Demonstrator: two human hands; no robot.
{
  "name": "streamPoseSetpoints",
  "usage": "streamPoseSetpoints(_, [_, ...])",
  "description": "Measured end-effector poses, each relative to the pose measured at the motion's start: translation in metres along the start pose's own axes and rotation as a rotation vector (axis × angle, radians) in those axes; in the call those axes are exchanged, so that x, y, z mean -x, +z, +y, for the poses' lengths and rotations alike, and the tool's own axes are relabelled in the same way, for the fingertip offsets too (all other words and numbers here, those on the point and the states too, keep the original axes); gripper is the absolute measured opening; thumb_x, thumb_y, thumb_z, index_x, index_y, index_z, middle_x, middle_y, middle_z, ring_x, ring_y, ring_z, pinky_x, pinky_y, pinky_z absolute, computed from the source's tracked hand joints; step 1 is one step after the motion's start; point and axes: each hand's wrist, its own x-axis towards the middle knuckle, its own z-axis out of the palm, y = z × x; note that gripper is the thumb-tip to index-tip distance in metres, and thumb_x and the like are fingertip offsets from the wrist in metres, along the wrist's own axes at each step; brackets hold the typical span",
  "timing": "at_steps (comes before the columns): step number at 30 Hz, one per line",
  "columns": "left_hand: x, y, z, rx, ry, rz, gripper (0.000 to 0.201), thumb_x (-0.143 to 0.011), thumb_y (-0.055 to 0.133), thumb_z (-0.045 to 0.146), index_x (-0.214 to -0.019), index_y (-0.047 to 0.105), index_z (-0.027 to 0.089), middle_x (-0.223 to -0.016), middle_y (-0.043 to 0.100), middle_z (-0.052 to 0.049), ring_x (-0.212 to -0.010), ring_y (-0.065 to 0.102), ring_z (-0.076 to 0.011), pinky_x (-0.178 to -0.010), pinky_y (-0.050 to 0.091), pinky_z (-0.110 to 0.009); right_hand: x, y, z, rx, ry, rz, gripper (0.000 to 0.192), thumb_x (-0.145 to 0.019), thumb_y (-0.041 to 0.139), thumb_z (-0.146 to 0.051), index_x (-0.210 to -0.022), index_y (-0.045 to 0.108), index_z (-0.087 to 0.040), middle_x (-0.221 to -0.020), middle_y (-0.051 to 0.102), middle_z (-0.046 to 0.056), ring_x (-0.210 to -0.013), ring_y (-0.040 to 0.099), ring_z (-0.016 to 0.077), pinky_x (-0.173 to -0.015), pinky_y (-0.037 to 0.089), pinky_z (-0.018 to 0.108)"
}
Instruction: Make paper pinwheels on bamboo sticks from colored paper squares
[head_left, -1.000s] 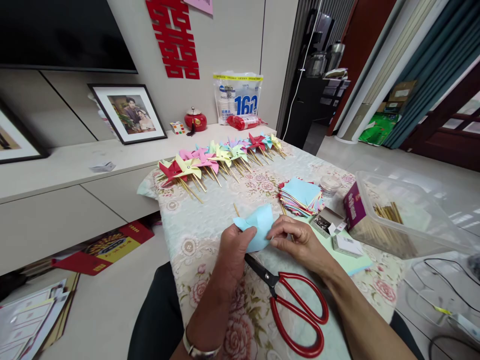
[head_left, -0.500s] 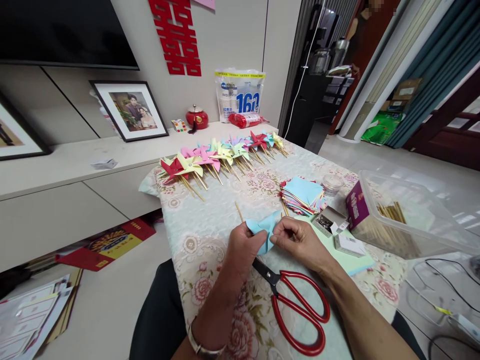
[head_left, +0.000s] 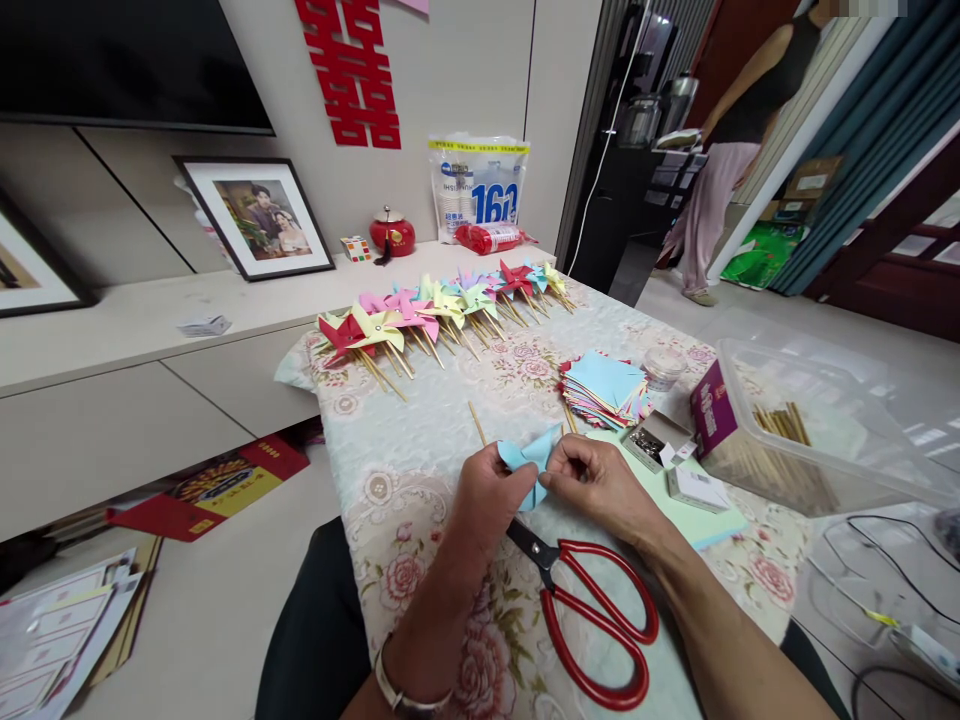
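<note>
Between my two hands is a light blue paper pinwheel [head_left: 534, 462], its blades partly folded in. My left hand [head_left: 491, 492] is closed on its left side, thumb pressed toward the middle. Fingers of my right hand [head_left: 589, 478] pinch the paper's right side near the centre; whether a pin is there I cannot make out. A thin wooden stick [head_left: 478, 424] lies just beyond my left hand. Red-handled scissors [head_left: 600, 620] rest on the cloth below my hands, blade tips hidden under the left one. Past my right hand sits a stack of coloured paper squares [head_left: 604, 385].
Finished pinwheels [head_left: 409, 318] lie in a row along the table's far edge. At right are an open box of pins [head_left: 658, 440], a small white box [head_left: 697, 488] and a clear bin [head_left: 862, 450] of sticks. Another person [head_left: 739, 140] stands in the background.
A person has come into view at the upper right. My hands stay in nearly the same place on the blue paper, with only slight finger movement.
</note>
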Motion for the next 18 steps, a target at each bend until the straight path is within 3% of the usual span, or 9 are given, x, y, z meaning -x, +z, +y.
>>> streamPoseSetpoints(18, [-0.0014,-0.0002,-0.0031,-0.068,-0.005,-0.038,0.013,-0.062,0.066,0.027,-0.067,0.062,0.016,-0.057,0.053,0.004,-0.055,0.046,-0.0120,-0.051,0.036,-0.024,0.0010,0.0014,-0.0023,-0.042,0.059,-0.006,0.019,-0.077,0.066,-0.028,-0.063,0.058,-0.019,-0.057,0.046,-0.005,-0.054,0.039,0.0104,-0.051,0.030,0.024])
